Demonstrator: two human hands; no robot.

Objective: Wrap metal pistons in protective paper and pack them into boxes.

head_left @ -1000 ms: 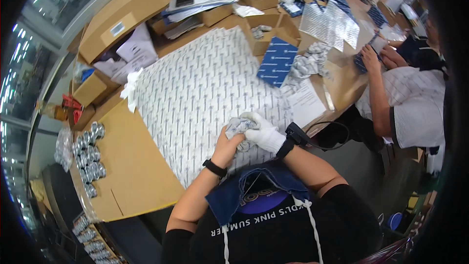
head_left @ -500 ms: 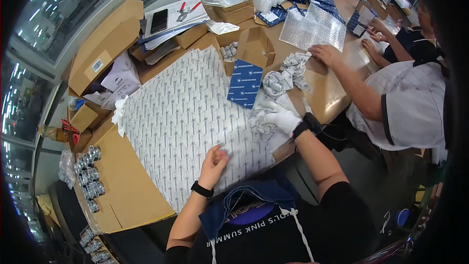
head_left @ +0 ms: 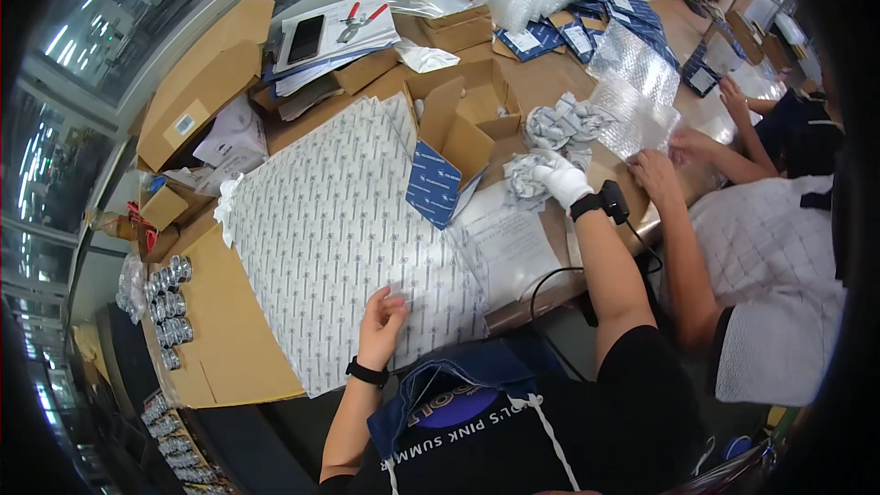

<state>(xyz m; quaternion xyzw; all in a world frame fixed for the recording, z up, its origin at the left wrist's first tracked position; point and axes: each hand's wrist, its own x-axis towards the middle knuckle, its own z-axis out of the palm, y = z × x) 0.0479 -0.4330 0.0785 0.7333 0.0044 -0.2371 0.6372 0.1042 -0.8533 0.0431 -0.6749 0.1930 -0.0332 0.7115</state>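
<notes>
My left hand [head_left: 379,328], bare with a black band at the wrist, hovers at the near edge of a stack of printed wrapping paper [head_left: 339,238]. Its fingers are loosely curled and apart, holding nothing. In a white glove, my right hand [head_left: 561,180] closes on a crumpled ball of wrapping paper [head_left: 524,181], right of the stack. Another crumpled paper wad [head_left: 566,124] lies just beyond it. An opened cardboard box [head_left: 456,133] with a blue printed flap [head_left: 434,183] rests on the far right part of the stack.
At right, another person's hands [head_left: 653,170] handle bubble wrap [head_left: 632,64]; a further person works beyond. Metal parts [head_left: 170,302] stand in rows on cardboard at left. A phone [head_left: 305,39] and red-handled pliers [head_left: 362,23] lie on papers behind. A cable [head_left: 550,280] crosses the near edge.
My right hand has moved away and right with the crumpled paper, baring a printed sheet. The blue-flapped box has shifted. The neighbour's hands moved right along with the bubble wrap.
</notes>
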